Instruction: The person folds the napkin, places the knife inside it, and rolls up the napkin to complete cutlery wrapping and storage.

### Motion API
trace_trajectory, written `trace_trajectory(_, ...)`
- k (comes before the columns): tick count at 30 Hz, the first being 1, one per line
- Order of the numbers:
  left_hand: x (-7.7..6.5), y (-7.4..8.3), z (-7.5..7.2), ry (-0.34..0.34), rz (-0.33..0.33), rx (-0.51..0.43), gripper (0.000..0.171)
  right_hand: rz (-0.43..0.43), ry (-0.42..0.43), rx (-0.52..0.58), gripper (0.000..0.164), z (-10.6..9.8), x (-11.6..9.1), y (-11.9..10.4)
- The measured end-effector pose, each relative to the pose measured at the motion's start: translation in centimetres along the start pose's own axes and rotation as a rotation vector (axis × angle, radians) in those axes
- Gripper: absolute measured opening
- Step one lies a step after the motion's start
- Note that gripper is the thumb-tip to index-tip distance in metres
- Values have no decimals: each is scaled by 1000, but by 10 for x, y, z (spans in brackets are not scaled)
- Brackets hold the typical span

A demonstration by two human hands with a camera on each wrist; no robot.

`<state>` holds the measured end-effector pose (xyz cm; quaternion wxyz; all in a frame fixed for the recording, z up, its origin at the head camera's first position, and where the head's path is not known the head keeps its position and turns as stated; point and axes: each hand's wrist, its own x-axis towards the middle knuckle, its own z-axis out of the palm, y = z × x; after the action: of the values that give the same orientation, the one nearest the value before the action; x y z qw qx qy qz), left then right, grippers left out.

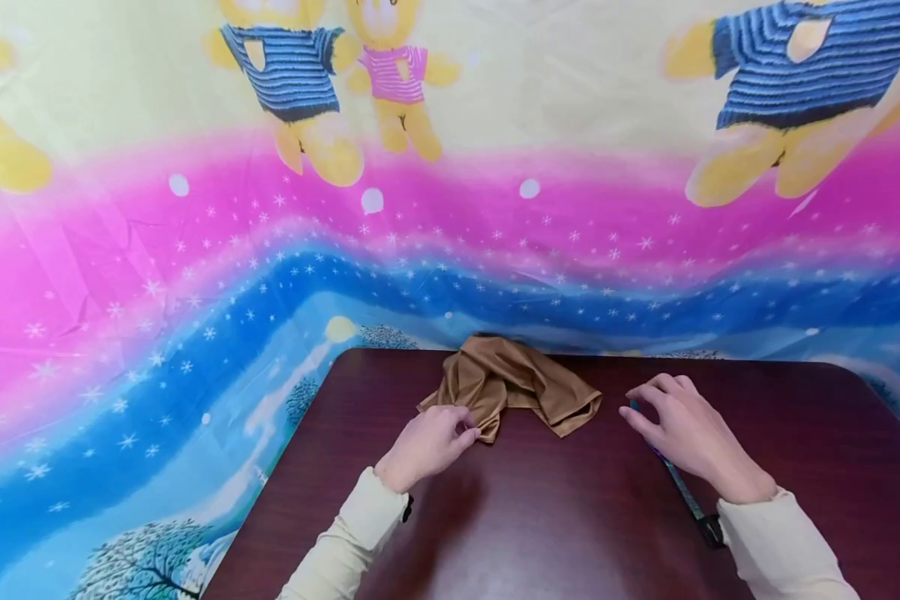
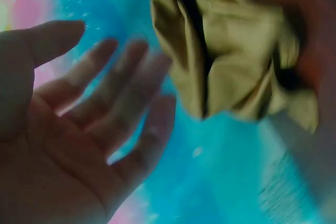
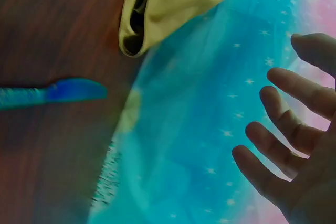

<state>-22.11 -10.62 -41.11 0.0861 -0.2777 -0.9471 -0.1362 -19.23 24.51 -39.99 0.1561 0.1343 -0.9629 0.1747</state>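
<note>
A crumpled golden-brown satin cloth [image 1: 525,379] lies at the table's far edge. Beside its near left corner is my left hand [image 1: 431,442]; the left wrist view shows that hand [image 2: 100,114] with spread, loosely bent fingers and a gap between them and the cloth [image 2: 236,51]. Over to the right, my right hand [image 1: 682,429] hovers above a slim knife [image 1: 681,483] with a blue-green sheen. Its relaxed fingers hold nothing in the right wrist view, where the knife [image 3: 73,90] lies flat on the wood and the hand [image 3: 294,140] is apart from it.
The dark reddish-brown wooden table [image 1: 555,517] has rounded far corners. Directly behind it hangs a printed curtain [image 1: 450,217] with bears, pink and blue bands and snowflakes, which also runs down the table's left side.
</note>
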Motion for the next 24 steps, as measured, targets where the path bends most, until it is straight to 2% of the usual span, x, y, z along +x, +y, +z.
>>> trace_trajectory(3,3,-8,5,-62,-33,-159,11,49,-37,75,30,10,1,6)
trace_trajectory(8,1,-21,17,-87,-128,-242,17,153,-122,252,27,32,4,9)
trace_trajectory(11,1,-28,25,-112,-179,-252,15,226,-231,361,31,45,7,6)
trace_trajectory(14,0,-32,32,-159,-176,-257,15,335,-360,522,40,58,10,3)
trace_trajectory(16,0,-33,36,-197,-161,-260,19,406,-416,624,46,66,12,1)
trace_trajectory(18,0,-33,40,-231,-151,-247,23,443,-430,683,50,74,14,-1)
trace_trajectory(24,-2,-30,50,-325,-203,-142,24,479,-416,766,53,94,22,-16)
